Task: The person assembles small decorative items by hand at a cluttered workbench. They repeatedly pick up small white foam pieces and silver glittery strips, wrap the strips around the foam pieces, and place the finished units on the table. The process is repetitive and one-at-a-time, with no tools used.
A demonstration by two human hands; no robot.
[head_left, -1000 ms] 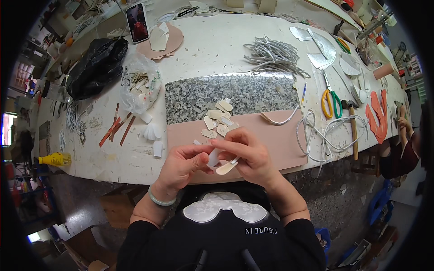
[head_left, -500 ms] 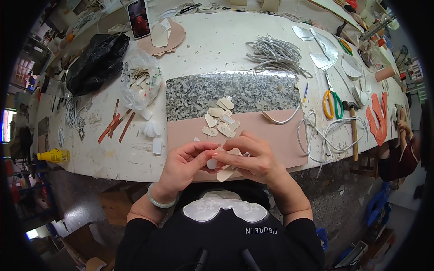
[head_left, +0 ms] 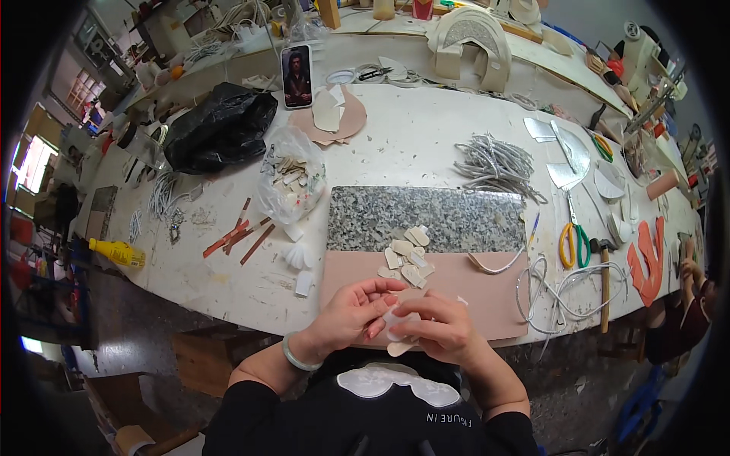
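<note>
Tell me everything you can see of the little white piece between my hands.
The white piece looks small, thin and smooth, perhaps plastic or stiff paper. It sits between the left hand and right hand, in front of the pink sheet from this view. Fingers cover part of it, so its full outline cannot be told. A rounded cream tab shows just below it; whether they touch is unclear.

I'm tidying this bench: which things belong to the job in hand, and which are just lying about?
Seemingly in use:
white piece, between left hand and right hand
cream tab, in the right hand
pile of cream tabs, beyond the hands
pink sheet, beneath them

Seemingly lying about:
phone
black bag
yellow bottle
scissors
hammer
</note>
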